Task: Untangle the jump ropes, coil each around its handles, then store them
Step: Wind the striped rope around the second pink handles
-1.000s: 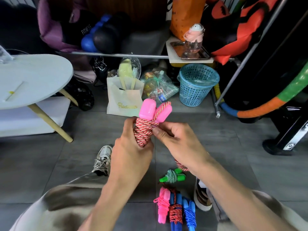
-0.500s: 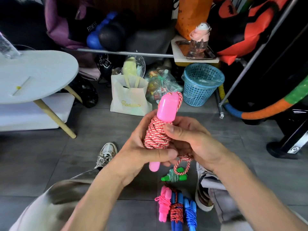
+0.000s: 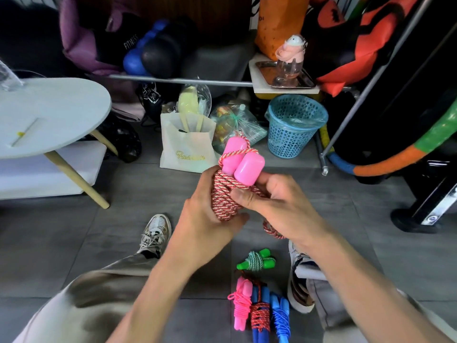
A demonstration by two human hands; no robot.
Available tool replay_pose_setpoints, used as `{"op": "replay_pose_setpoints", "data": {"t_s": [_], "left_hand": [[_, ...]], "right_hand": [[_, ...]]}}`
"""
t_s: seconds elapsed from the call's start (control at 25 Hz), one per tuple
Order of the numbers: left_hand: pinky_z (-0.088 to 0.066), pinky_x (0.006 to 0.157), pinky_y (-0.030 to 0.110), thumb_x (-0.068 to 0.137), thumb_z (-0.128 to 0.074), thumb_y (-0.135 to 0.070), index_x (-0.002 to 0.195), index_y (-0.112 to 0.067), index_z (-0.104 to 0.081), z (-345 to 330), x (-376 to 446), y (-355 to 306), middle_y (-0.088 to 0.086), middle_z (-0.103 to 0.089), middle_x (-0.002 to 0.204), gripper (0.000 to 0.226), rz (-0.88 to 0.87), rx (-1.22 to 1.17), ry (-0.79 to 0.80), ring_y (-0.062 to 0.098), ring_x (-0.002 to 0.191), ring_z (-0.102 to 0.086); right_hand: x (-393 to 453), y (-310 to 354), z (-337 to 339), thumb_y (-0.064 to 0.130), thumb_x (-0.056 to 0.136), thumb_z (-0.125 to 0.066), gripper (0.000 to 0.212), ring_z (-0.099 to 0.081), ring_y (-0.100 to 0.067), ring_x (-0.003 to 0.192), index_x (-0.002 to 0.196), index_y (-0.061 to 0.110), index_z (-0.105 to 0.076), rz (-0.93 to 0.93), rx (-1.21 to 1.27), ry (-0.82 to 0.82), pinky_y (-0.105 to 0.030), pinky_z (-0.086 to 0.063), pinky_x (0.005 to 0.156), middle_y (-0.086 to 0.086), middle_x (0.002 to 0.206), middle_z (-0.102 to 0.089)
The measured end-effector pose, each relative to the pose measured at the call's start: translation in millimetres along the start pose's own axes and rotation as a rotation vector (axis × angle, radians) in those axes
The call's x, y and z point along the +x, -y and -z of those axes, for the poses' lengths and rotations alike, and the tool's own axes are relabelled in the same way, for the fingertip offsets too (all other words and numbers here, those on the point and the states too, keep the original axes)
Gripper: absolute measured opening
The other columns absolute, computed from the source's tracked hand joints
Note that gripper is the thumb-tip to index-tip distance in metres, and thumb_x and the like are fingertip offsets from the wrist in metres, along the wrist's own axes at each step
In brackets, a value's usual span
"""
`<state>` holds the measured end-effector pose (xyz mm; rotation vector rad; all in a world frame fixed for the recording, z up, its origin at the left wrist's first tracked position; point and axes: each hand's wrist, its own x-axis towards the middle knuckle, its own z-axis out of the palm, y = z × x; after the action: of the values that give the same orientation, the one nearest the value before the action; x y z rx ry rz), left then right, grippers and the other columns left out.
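the grey tiled floor carries everything here. a round white table stands toward its left edge, a blue basket and a white paper bag toward its far edge. the person's left hand wraps its curled fingers around the lower part of a red-and-white jump rope, coiled on two pink handles that stick up side by side above the hands. the right hand pinches the coil from the right, thumb pressed on the wraps; a short loose end hangs below that wrist, though where it runs behind the hand is hard to make out. near the floor's near edge, between the person's shoes, lie four coiled ropes: a green rope, then, side by side, a pink rope, a red rope with blue handles and a blue rope.
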<state>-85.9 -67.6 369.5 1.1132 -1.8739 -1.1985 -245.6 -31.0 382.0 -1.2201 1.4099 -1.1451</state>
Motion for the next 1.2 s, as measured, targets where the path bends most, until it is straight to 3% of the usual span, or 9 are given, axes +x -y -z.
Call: {"op": "replay_pose_setpoints", "data": {"t_s": [0.12, 0.24, 0.36, 0.6, 0.72, 0.88, 0.96, 1.08, 1.2], "left_hand": [[-0.052, 0.052, 0.031, 0.064, -0.076, 0.002, 0.099, -0.016, -0.065, 15, -3, -10, 0.013, -0.069, 0.080, 0.041, 0.225, -0.720, 0.344, 0.025, 0.058, -0.064], [-0.041, 0.044, 0.027, 0.064, -0.069, 0.003, 0.088, -0.016, -0.067, 9, -6, -9, 0.018, -0.062, 0.073, 0.031, 0.208, -0.578, 0.218, 0.023, 0.048, -0.051], [-0.039, 0.045, 0.026, 0.063, -0.067, 0.004, 0.098, -0.009, -0.062, 4, 2, -1, 0.017, -0.061, 0.075, 0.038, 0.225, -0.621, -0.018, 0.021, 0.049, -0.048], [-0.036, 0.050, 0.027, 0.066, -0.068, 0.003, 0.093, -0.010, -0.061, 7, 12, 9, 0.006, -0.058, 0.066, 0.030, 0.270, -0.545, -0.191, 0.019, 0.047, -0.048], [-0.046, 0.050, 0.030, 0.065, -0.067, -0.009, 0.098, -0.017, -0.059, 5, 11, 10, 0.001, -0.062, 0.069, 0.034, 0.246, -0.242, -0.227, 0.022, 0.056, -0.054], [-0.048, 0.063, 0.039, 0.080, -0.058, -0.020, 0.116, -0.028, -0.040, -11, -4, 6, 0.000, -0.061, 0.095, 0.041, 0.081, 0.675, -0.121, 0.035, 0.080, -0.064], [-0.039, 0.055, 0.035, 0.083, -0.054, -0.022, 0.116, -0.028, -0.037, -24, -13, 3, -0.004, -0.056, 0.098, 0.038, -0.045, 0.709, -0.074, 0.033, 0.077, -0.065], [-0.032, 0.051, 0.031, 0.080, -0.060, -0.022, 0.110, -0.027, -0.032, -28, -16, 0, -0.010, -0.049, 0.078, 0.041, -0.139, 0.608, -0.079, 0.028, 0.068, -0.064], [-0.035, 0.052, 0.021, 0.080, -0.066, -0.024, 0.098, -0.033, -0.036, -18, -20, -7, -0.008, -0.056, 0.069, 0.036, -0.131, 0.290, -0.051, 0.013, 0.062, -0.057]], "right_hand": [[-4, 3, 7, 0.019, 0.081, -0.072, 0.023, -0.065, -0.025, 0.079, 0.101, 0.008, -0.069, 0.012, 0.189, 0.224, -0.035, -0.053, 0.074, -0.012, 0.088, -0.072], [-5, 5, 2, 0.023, 0.082, -0.073, 0.021, -0.068, -0.014, 0.085, 0.102, 0.017, -0.071, -0.009, 0.107, 0.227, -0.026, -0.053, 0.078, 0.000, 0.092, -0.075], [-1, 4, 3, 0.014, 0.089, -0.069, 0.011, -0.057, -0.006, 0.061, 0.097, 0.020, -0.072, -0.092, -0.073, 0.047, -0.014, -0.043, 0.052, 0.010, 0.068, -0.068], [-5, 4, 12, 0.032, 0.094, -0.058, 0.017, -0.050, -0.004, 0.052, 0.085, 0.022, -0.069, -0.074, -0.573, -0.136, -0.027, -0.040, 0.055, 0.005, 0.061, -0.064], [-11, 8, 10, 0.046, 0.085, -0.067, 0.030, -0.045, -0.009, 0.049, 0.073, 0.019, -0.067, 0.031, -0.681, -0.304, -0.022, -0.033, 0.049, 0.007, 0.048, -0.050], [-18, 3, -16, 0.048, 0.081, -0.067, 0.039, -0.045, -0.015, 0.048, 0.061, 0.028, -0.041, 0.304, -0.838, -0.305, -0.031, -0.041, 0.049, 0.005, 0.050, -0.048], [-15, -1, -22, 0.038, 0.080, -0.069, 0.038, -0.038, -0.011, 0.048, 0.061, 0.024, -0.039, 0.363, -0.770, -0.337, -0.030, -0.040, 0.048, 0.004, 0.049, -0.044], [-15, 3, -20, 0.021, 0.082, -0.076, 0.036, -0.037, -0.005, 0.048, 0.061, 0.016, -0.047, 0.288, -0.351, -0.340, -0.019, -0.031, 0.050, 0.007, 0.050, -0.040], [-15, 10, -19, 0.012, 0.082, -0.077, 0.030, -0.042, -0.007, 0.056, 0.067, 0.001, -0.054, 0.246, 0.004, -0.296, -0.020, -0.035, 0.054, -0.010, 0.057, -0.047]]}}
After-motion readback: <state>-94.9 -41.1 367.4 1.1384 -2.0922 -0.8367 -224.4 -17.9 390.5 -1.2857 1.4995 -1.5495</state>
